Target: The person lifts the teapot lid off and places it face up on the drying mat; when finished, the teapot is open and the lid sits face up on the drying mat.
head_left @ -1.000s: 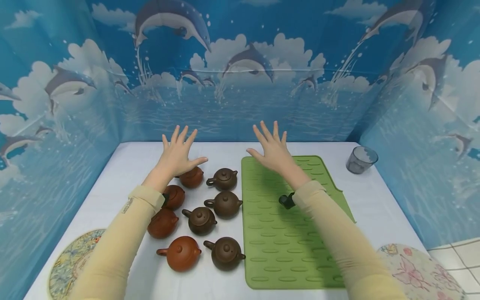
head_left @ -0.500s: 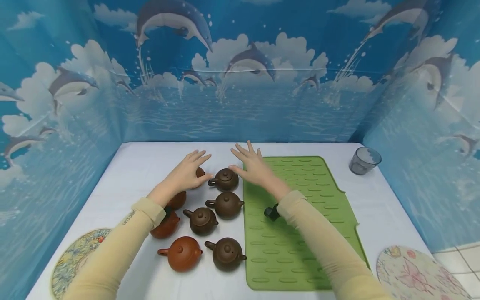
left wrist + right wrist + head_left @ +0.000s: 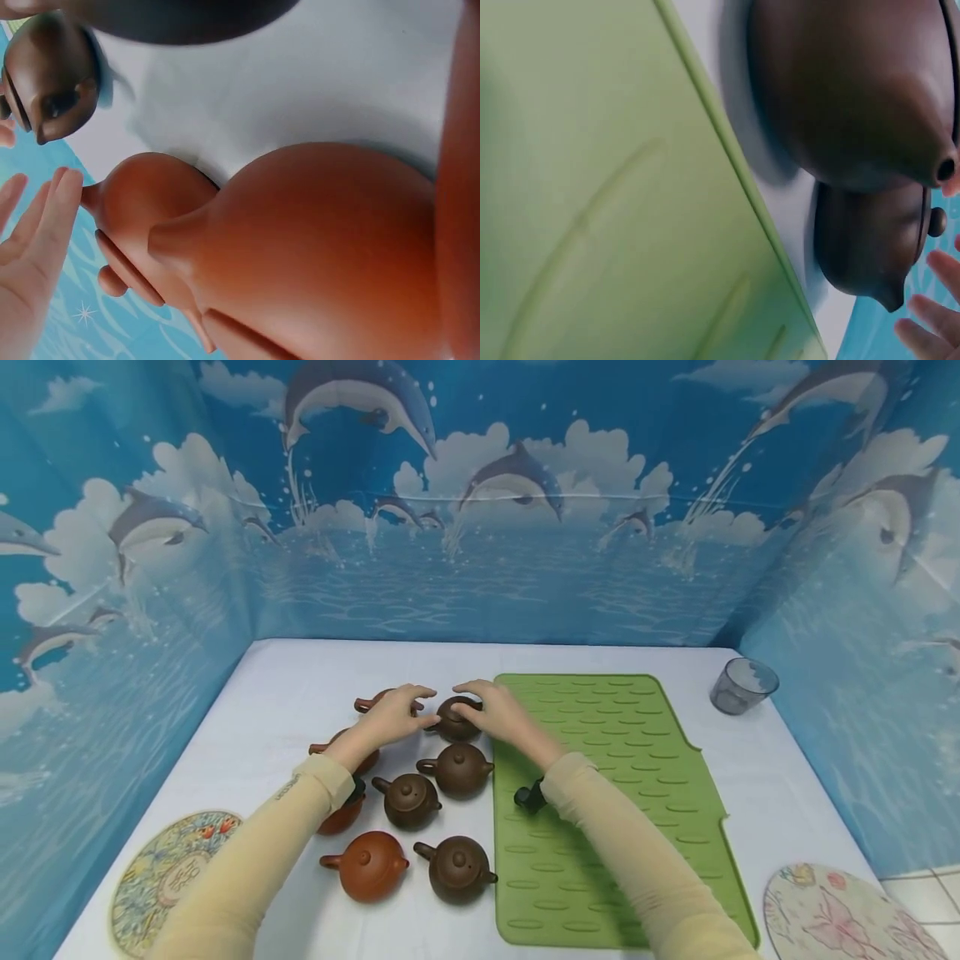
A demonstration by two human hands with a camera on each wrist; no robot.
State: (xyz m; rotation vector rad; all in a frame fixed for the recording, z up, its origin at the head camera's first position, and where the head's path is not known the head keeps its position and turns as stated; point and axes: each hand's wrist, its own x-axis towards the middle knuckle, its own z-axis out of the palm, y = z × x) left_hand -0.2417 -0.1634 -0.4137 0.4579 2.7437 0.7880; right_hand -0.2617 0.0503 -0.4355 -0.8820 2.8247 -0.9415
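Both hands hover with bent, spread fingers at either side of the rearmost dark brown teapot [image 3: 454, 728]. Its handle side is nearest my left hand [image 3: 393, 717], whose forearm and wrist partly cover reddish teapots. The right hand [image 3: 501, 713] is at its spout side, its thumb over part of the pot. In the right wrist view, the fingers of my right hand [image 3: 934, 319] stand apart from the rear dark pot [image 3: 870, 240]. The left wrist view shows my left hand [image 3: 34, 262] beside the spout of a reddish teapot [image 3: 154, 202], holding nothing.
More dark teapots [image 3: 460, 772] stand in front, with a reddish one [image 3: 371, 866] at front left. A green mat [image 3: 600, 735] lies on the right, and a grey glass [image 3: 742, 686] stands at the back right. Round patterned mats [image 3: 168, 877] lie at both front corners.
From high and widely spread, both hands have come down and inward to the rear dark teapot, their fingers bending. The view has shifted slightly; the teapots stay in place.
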